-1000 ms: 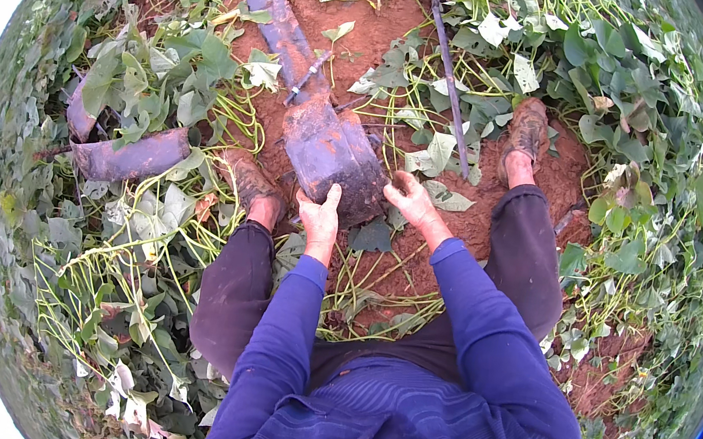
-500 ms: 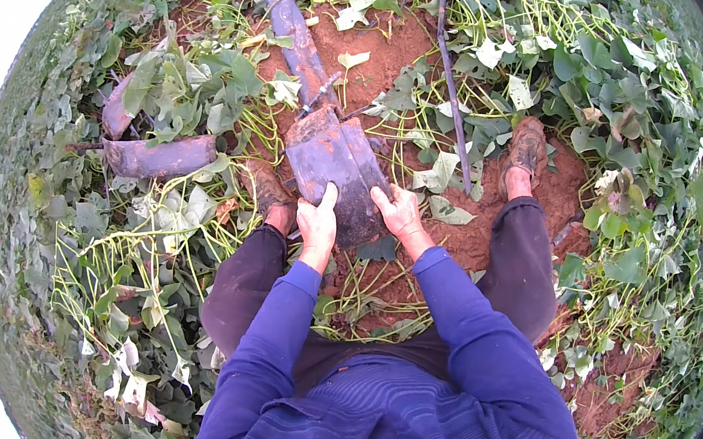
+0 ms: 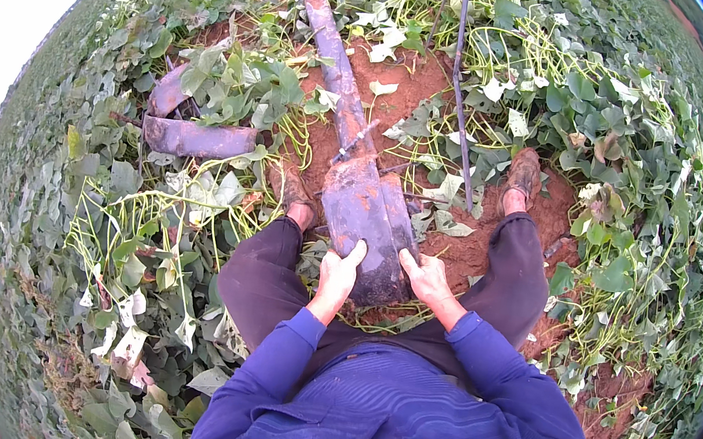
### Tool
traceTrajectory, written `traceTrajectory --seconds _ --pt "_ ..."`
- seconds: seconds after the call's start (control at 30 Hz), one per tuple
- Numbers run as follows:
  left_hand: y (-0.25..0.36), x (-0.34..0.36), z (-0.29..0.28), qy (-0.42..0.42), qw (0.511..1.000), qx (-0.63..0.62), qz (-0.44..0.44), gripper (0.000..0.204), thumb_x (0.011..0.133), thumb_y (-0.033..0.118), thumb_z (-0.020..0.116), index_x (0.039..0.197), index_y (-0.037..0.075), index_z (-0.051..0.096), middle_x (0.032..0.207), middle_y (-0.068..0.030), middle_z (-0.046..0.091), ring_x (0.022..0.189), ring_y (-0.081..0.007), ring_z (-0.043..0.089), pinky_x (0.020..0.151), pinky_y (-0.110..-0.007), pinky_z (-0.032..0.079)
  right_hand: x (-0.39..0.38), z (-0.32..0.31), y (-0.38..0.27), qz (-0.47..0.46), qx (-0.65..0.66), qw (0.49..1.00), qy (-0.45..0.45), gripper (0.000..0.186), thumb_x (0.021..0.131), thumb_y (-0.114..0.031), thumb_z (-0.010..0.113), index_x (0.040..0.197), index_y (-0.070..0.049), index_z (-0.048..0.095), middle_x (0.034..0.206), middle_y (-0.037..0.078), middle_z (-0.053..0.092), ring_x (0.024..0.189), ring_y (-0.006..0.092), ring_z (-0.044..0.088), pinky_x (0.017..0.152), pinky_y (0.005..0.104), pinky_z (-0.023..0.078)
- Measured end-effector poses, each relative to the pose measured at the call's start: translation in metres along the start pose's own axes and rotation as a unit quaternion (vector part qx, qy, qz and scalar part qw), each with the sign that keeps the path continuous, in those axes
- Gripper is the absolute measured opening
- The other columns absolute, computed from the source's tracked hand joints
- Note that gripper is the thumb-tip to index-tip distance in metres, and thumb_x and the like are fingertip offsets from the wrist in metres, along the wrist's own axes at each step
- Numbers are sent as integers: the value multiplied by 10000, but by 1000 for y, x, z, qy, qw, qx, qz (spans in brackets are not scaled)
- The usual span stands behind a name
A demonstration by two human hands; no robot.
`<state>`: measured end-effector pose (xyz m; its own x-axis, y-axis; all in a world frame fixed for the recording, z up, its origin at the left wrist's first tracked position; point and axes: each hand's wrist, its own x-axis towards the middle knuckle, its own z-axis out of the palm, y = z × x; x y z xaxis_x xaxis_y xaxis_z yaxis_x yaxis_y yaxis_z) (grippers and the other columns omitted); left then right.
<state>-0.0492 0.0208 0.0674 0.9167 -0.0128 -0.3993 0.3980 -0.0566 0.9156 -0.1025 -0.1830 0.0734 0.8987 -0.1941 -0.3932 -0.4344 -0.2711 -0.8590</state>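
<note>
Between my legs lies a wide, dark grey, mud-smeared piece (image 3: 366,221) like a flattened pipe or plastic sheeting, with a lengthwise fold or seam on its right side. My left hand (image 3: 337,278) is closed on its near left edge, thumb on top. On the near right edge my right hand (image 3: 430,285) grips it the same way; the fingers beneath are hidden. At its far end a thin twig-like rod (image 3: 356,140) crosses where it meets a long, narrower muddy tube (image 3: 337,62). Whether the two are one piece I cannot tell.
Two dark curved pieces (image 3: 202,139) lie among the vines at the left. A thin dark hose or rod (image 3: 461,101) runs over the ground ahead. Leafy green vines (image 3: 625,167) surround me, with reddish soil (image 3: 405,84) between. My muddy shoes (image 3: 524,173) stand either side.
Both hands have drawn the wide piece nearer to my body, keeping their grip. The long tube has shifted nearer along with it. The whole view has also moved slightly.
</note>
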Motion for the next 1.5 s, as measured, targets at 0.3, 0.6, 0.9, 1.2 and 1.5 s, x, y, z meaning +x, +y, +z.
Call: traceTrajectory --seconds 0.3,0.6,0.9,1.2,1.5 --pt "-15 20 -3 -91 979 -97 -153 569 993 416 721 1260 -85 690 1169 -129 747 1014 -207 703 907 -348 541 32 10 42 111 -18 993 -20 694 971 -630 630 958 44 794 845 161 755 816 238 725 788 395 556" --pt "-56 16 -1 172 959 142 173 708 961 332 765 1409 -140 485 1431 -235 509 1303 -309 536 1130 -404 416 125 17 18 130 -8 990 -55 881 917 -750 571 1010 102 773 977 248 773 975 319 761 923 421 555" --pt "-70 40 10 -6 996 -92 17 508 989 312 740 1322 -58 636 1275 -98 694 1103 -199 618 1036 -331 452 138 14 19 96 189 975 -73 770 1022 -642 546 1156 94 730 1054 164 768 908 229 718 864 364 558" --pt "-70 39 33 32 993 -94 58 474 981 277 743 1312 -36 612 1233 -117 701 1101 -205 637 1019 -348 477 94 28 26 -86 0 996 3 797 1004 -451 671 1562 31 369 1470 231 569 1343 312 567 1133 390 428" --pt "-61 35 31 80 990 110 46 743 886 464 801 1370 -31 531 1142 -233 741 1086 -388 712 961 -445 533 108 4 27 -52 81 995 -39 661 1096 -332 575 1602 28 347 1576 150 478 1428 200 446 1182 331 356"
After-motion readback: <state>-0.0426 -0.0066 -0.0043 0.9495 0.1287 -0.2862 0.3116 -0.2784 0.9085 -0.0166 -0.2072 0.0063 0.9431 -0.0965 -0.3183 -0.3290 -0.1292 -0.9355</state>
